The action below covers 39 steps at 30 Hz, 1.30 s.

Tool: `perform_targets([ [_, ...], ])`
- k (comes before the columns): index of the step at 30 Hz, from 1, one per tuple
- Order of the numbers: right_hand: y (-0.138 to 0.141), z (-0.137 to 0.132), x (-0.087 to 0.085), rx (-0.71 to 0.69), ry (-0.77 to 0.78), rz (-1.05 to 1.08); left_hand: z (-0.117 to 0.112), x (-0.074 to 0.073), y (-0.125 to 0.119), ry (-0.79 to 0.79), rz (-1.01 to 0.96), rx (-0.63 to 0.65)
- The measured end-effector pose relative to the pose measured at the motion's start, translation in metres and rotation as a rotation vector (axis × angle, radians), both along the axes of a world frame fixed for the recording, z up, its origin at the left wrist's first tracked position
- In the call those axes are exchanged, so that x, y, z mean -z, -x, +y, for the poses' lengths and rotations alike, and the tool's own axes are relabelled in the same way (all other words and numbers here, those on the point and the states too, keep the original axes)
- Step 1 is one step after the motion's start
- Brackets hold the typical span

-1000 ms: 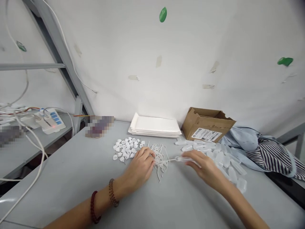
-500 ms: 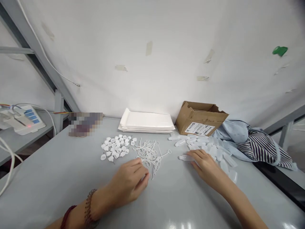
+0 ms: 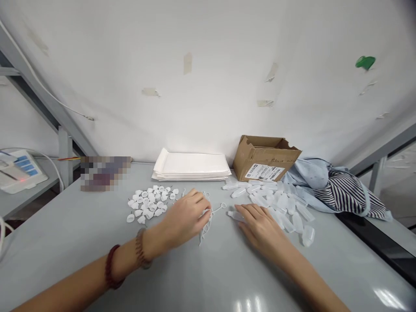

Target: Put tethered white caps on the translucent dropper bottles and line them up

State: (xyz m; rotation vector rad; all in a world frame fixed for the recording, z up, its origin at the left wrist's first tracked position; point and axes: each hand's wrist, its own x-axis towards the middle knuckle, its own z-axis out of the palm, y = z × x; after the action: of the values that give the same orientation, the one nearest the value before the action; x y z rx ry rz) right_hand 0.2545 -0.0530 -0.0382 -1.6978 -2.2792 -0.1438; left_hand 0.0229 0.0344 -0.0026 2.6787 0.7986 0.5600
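My left hand (image 3: 186, 217) is over the heap of thin white plastic straps with ring ends (image 3: 208, 225) and covers most of it. Its fingers are curled together, and whatever lies between them is hidden. My right hand (image 3: 260, 223) has its fingers around a small translucent plastic bottle (image 3: 234, 215), whose narrow end points left. Behind and right of that hand lies a loose pile of similar clear bottles (image 3: 282, 200). Left of my left hand, small white caps (image 3: 148, 200), some with thin dark tips, are spread in a cluster.
White padded envelopes (image 3: 195, 164) lie stacked against the wall. An open cardboard box (image 3: 264, 158) with a label stands beside them. Light blue and striped cloth (image 3: 341, 190) is bunched at the right, near a black flat object (image 3: 373, 242). A white device (image 3: 22, 169) sits far left.
My left hand has moved forward and onto the strap heap. My right hand stays around the bottle near the pile. The whole view has shifted slightly to the right.
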Motion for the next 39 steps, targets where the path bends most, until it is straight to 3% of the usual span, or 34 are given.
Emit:
perform_targets([
  [6, 0.009, 0.006, 0.006, 0.001, 0.084, 0.4, 0.013, 0.013, -0.047, 0.181, 0.049, -0.017],
  [10, 0.008, 0.005, 0.006, 0.063, 0.093, 0.492, 0.021, 0.015, -0.053, 0.386, -0.033, -0.031],
  [16, 0.016, 0.001, 0.0, 0.167, 0.142, 0.694, 0.042, -0.026, -0.006, 0.812, -0.265, -0.063],
  [19, 0.025, -0.001, -0.003, 0.213, 0.207, 0.849, 0.037, -0.043, 0.025, 0.99, -0.342, -0.048],
  [21, 0.032, -0.001, -0.007, 0.232, 0.262, 0.949, 0.028, -0.045, 0.039, 1.079, -0.389, -0.048],
  [24, 0.047, 0.002, -0.015, 0.219, 0.35, 1.135, 0.012, -0.036, 0.049, 1.21, -0.446, -0.056],
  [28, 0.069, 0.006, -0.025, 0.1, 0.416, 1.286, 0.0, -0.019, 0.05, 1.287, -0.471, -0.083],
  [33, 0.086, 0.003, -0.017, 0.028, 0.357, 1.239, -0.007, -0.006, 0.048, 1.374, -0.478, -0.122],
  [39, 0.079, -0.001, -0.01, 0.045, 0.318, 1.24, -0.018, 0.001, 0.043, 1.511, -0.514, -0.097],
])
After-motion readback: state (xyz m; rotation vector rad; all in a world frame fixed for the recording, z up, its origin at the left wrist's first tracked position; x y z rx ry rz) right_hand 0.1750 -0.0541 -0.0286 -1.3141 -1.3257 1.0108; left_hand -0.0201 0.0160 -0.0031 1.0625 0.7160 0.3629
